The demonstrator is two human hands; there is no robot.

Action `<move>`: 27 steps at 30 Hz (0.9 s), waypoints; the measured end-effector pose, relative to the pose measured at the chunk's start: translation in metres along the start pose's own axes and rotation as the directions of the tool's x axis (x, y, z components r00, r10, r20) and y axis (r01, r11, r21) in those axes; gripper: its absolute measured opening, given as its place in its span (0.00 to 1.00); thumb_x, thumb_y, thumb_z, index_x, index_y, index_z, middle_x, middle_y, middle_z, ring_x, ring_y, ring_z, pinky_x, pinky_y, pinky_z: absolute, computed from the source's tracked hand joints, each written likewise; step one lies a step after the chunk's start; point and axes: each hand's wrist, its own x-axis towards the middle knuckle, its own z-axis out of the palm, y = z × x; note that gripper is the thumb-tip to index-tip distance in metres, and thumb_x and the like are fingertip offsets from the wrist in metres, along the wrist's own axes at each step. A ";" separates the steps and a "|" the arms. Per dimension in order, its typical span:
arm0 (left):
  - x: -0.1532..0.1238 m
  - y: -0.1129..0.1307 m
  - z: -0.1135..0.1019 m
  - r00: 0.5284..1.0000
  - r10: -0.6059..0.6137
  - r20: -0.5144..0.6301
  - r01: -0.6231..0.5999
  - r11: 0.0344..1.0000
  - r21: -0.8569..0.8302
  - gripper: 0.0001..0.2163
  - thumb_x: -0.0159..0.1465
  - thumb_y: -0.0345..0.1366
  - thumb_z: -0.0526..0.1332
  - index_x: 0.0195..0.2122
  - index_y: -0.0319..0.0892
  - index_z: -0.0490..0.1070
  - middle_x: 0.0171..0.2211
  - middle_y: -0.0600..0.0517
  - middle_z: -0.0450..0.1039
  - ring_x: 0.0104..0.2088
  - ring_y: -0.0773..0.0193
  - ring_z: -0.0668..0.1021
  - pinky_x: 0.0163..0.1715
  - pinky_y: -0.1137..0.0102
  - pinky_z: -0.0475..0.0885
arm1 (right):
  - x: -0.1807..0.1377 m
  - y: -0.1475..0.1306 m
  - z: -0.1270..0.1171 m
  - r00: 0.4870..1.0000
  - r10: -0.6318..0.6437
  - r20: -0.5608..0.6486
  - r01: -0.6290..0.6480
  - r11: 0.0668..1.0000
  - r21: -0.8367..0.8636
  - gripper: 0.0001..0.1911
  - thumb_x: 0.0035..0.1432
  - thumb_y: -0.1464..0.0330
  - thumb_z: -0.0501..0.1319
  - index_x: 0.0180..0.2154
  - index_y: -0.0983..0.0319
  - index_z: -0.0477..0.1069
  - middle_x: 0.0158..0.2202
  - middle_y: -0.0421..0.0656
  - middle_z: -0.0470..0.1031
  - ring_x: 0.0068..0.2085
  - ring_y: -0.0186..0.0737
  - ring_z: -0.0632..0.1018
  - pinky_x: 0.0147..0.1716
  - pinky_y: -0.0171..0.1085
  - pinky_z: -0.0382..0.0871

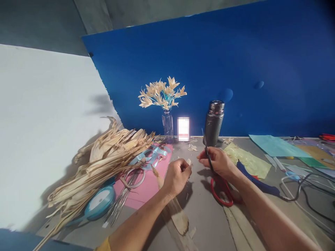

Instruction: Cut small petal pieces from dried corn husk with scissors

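Observation:
My left hand [178, 176] is closed in a pinch over the middle of the table, with a small pale scrap of corn husk [188, 161] showing at its fingertips. Across from it, my right hand [216, 161] has red-handled scissors [221, 191] held in it, their dark blades pointing up and away from me. The thumb and forefinger of that hand come close together; whether they pinch something tiny is unclear. Beneath my left forearm lies a strip of dried husk [179, 216], and more husk pieces [238, 223] lie under my right forearm.
At left are a heap of dried husks [117, 150], a blue ribbon roll [101, 202], wires [121, 198] and pink paper [149, 191]. Husk flowers [163, 92] stand in a clear bottle [168, 125] beside a dark flask [214, 123]. A blue glue gun [258, 181] and cables [300, 184] lie right.

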 end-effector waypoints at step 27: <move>0.004 -0.003 0.000 0.997 0.060 0.043 -0.058 0.997 -0.049 0.10 0.61 0.40 0.57 0.24 0.41 0.68 0.21 0.56 0.67 0.23 0.68 0.68 0.25 0.73 0.59 | -0.010 -0.015 0.020 0.993 -0.115 -0.013 0.110 0.976 -0.189 0.02 0.48 0.68 0.58 0.27 0.59 0.66 0.24 0.38 0.72 0.27 0.37 0.70 0.28 0.34 0.62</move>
